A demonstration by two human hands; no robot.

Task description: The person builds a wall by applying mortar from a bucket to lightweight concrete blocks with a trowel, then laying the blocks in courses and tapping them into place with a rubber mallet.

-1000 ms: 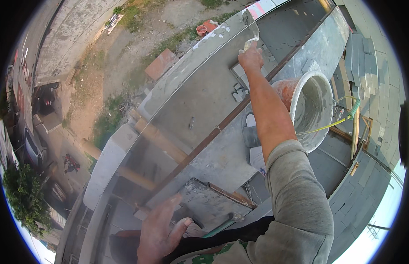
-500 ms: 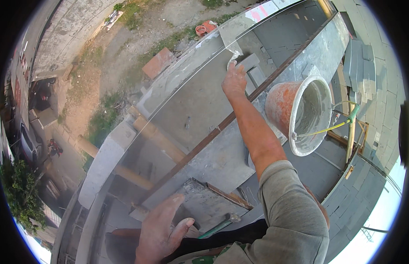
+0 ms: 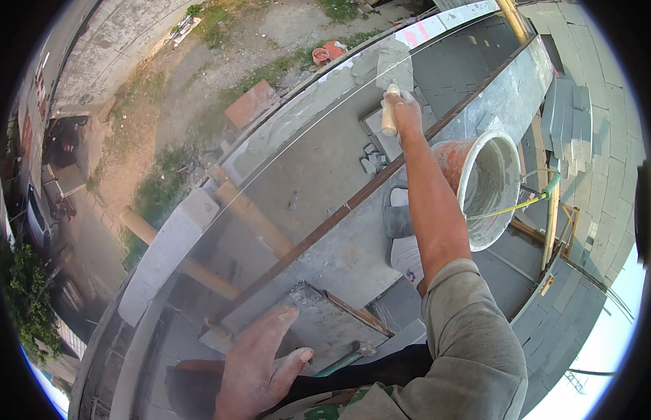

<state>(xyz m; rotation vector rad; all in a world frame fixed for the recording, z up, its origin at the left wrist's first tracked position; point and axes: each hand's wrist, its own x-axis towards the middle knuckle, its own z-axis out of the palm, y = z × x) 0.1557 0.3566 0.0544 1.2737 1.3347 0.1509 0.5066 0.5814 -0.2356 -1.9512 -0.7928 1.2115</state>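
Left of orange cement-smeared bucket (image 3: 448, 157): right hand (image 3: 408, 113) gripping grey flat-bladed trowel (image 3: 396, 73); likely light, stiff; hold by pale rounded handle (image 3: 389, 122). Left hand (image 3: 257, 364) open, lower-left of bucket.

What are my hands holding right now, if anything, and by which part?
Your right hand holds a trowel by its pale handle. Your left hand is open, with nothing visible in it.

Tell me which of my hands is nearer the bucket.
Right. Your right hand is above and left of the bucket in the picture; your left hand is much farther off, at lower left.
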